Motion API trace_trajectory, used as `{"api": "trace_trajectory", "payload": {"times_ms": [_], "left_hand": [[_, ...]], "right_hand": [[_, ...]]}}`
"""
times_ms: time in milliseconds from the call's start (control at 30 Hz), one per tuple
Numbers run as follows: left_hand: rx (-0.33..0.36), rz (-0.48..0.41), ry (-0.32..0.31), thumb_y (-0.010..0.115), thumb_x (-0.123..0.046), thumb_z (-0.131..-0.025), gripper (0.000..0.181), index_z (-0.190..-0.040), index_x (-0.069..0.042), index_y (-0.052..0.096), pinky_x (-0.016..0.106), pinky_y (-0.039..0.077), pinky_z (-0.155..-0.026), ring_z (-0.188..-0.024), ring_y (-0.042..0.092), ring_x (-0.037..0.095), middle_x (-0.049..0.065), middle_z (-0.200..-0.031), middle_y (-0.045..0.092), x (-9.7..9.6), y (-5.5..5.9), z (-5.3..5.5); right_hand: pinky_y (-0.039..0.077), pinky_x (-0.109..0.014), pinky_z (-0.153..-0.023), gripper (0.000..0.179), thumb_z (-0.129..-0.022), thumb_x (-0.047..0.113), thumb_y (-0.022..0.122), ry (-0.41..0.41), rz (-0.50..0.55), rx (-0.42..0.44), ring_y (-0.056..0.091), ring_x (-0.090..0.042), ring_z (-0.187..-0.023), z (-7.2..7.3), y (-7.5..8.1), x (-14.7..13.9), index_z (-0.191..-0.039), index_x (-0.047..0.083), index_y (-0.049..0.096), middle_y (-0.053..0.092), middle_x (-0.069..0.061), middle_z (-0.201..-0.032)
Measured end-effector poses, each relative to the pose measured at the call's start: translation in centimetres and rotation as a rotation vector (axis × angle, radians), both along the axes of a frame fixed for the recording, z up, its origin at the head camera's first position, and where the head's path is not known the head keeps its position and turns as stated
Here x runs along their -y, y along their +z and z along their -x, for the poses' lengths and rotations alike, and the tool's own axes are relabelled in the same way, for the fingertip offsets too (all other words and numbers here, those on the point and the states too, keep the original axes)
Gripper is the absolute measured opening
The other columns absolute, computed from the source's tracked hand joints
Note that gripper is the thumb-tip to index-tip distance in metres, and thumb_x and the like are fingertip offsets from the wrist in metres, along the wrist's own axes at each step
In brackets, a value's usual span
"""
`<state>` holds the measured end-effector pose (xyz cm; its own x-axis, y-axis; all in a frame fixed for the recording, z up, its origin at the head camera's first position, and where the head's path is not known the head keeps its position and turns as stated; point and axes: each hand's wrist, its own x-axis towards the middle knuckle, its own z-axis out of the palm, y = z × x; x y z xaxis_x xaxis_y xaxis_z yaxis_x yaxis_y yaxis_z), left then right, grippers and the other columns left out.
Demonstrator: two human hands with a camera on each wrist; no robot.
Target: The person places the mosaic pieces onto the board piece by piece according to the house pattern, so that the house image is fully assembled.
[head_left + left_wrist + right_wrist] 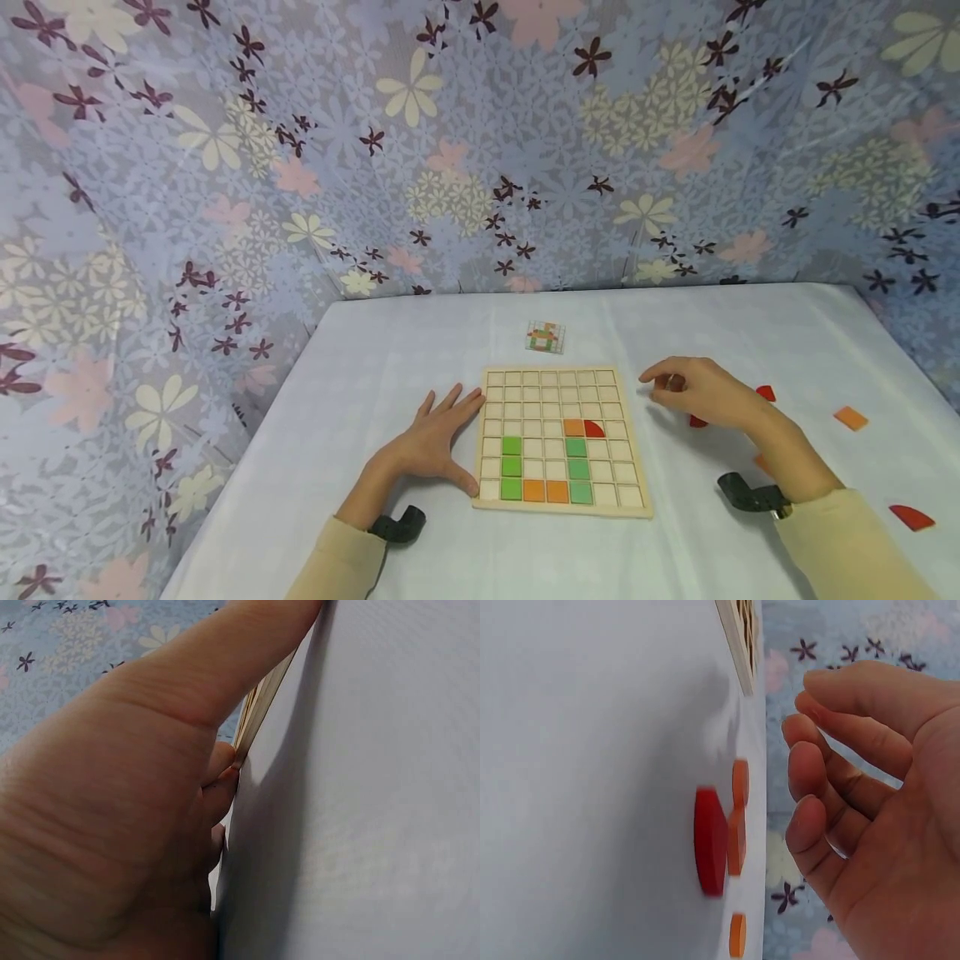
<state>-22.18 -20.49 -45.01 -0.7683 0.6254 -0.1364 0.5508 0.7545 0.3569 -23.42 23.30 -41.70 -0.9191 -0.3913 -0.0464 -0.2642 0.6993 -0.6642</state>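
A square wooden grid board (532,447) lies on the white-covered table. In its cells sit a column of light green squares (511,467), a column of darker green squares (578,469), a few orange squares (557,492) and a red quarter-round piece (594,429). My left hand (431,446), fingers spread, touches the board's left edge with thumb and fingertips. Off the board's right side, my right hand (705,390) hovers above the table, its fingers loosely bent. The right wrist view shows nothing in that hand (877,765).
Loose pieces lie at the right: a red quarter-round (912,517), an orange piece (851,418), and others partly hidden by the right arm. A small printed pattern card (545,337) lies behind the board. Floral cloth (450,167) hangs beyond the table.
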Motion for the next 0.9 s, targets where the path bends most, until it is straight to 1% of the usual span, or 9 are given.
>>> {"api": "trace_trajectory", "payload": {"times_ms": [100, 300, 500, 567, 700, 767, 900], "left_hand": [[-0.009, -0.007, -0.002, 0.068, -0.085, -0.047, 0.138, -0.156, -0.019, 0.015, 0.053, -0.005, -0.113, -0.146, 0.000, 0.024, -0.005, -0.160, 0.011, 0.0, 0.0, 0.0], [-0.006, -0.010, -0.006, 0.068, -0.085, -0.047, 0.138, -0.156, -0.019, 0.015, 0.054, -0.005, -0.113, -0.146, 0.000, 0.025, -0.004, -0.160, 0.011, 0.0, 0.1, 0.0], [-0.010, -0.006, -0.003, 0.068, -0.085, -0.046, 0.138, -0.156, -0.019, 0.015, 0.054, -0.004, -0.113, -0.146, 0.000, 0.024, -0.005, -0.160, 0.011, -0.1, 0.1, 0.1], [-0.011, 0.000, -0.002, 0.067, -0.085, -0.046, 0.138, -0.156, -0.019, 0.015, 0.053, -0.004, -0.113, -0.146, -0.001, 0.023, -0.005, -0.160, 0.011, -0.1, 0.1, 0.1], [-0.011, 0.009, -0.004, 0.067, -0.086, -0.046, 0.139, -0.156, -0.020, 0.014, 0.053, -0.005, -0.113, -0.146, -0.001, 0.023, -0.006, -0.160, 0.010, 0.0, 0.1, 0.2], [-0.011, 0.009, -0.005, 0.067, -0.086, -0.046, 0.139, -0.156, -0.020, 0.014, 0.053, -0.005, -0.113, -0.146, -0.001, 0.023, -0.005, -0.160, 0.009, 0.0, 0.1, 0.2], [-0.007, 0.013, 0.001, 0.068, -0.085, -0.046, 0.139, -0.156, -0.020, 0.014, 0.053, -0.005, -0.113, -0.146, -0.001, 0.023, -0.006, -0.160, 0.009, 0.0, 0.1, 0.1]], "right_hand": [[0.048, -0.030, -0.059, 0.027, -0.091, 0.019, 0.067, -0.022, -0.031, -0.029, 0.053, -0.017, -0.076, 0.3, 0.0, -0.8, -0.115, 0.007, 0.068, 0.061, -0.001, -0.094], [0.046, -0.032, -0.055, 0.030, -0.088, 0.017, 0.068, -0.101, -0.096, -0.041, 0.052, -0.020, -0.074, 0.6, -0.5, -1.9, -0.115, 0.004, 0.067, 0.060, -0.005, -0.095], [0.047, -0.033, -0.059, 0.037, -0.086, 0.024, 0.072, -0.171, -0.170, -0.066, 0.053, -0.025, -0.080, 1.0, -1.2, -2.6, -0.114, 0.001, 0.067, 0.057, -0.011, -0.096], [0.047, -0.035, -0.061, 0.038, -0.085, 0.026, 0.073, -0.180, -0.188, -0.053, 0.052, -0.025, -0.080, 1.2, -1.5, -2.8, -0.113, 0.001, 0.066, 0.057, -0.011, -0.095], [0.047, -0.037, -0.063, 0.041, -0.083, 0.028, 0.074, -0.174, -0.202, -0.003, 0.052, -0.024, -0.078, 1.3, -1.9, -3.3, -0.113, 0.000, 0.066, 0.060, -0.009, -0.092], [0.047, -0.038, -0.065, 0.043, -0.082, 0.029, 0.075, -0.169, -0.200, 0.022, 0.053, -0.024, -0.079, 1.3, -1.9, -3.4, -0.113, 0.001, 0.066, 0.061, -0.008, -0.092], [0.048, -0.040, -0.068, 0.043, -0.081, 0.029, 0.076, -0.148, -0.187, 0.044, 0.054, -0.024, -0.082, 1.2, -1.6, -3.3, -0.114, 0.003, 0.066, 0.062, -0.008, -0.095]]}}
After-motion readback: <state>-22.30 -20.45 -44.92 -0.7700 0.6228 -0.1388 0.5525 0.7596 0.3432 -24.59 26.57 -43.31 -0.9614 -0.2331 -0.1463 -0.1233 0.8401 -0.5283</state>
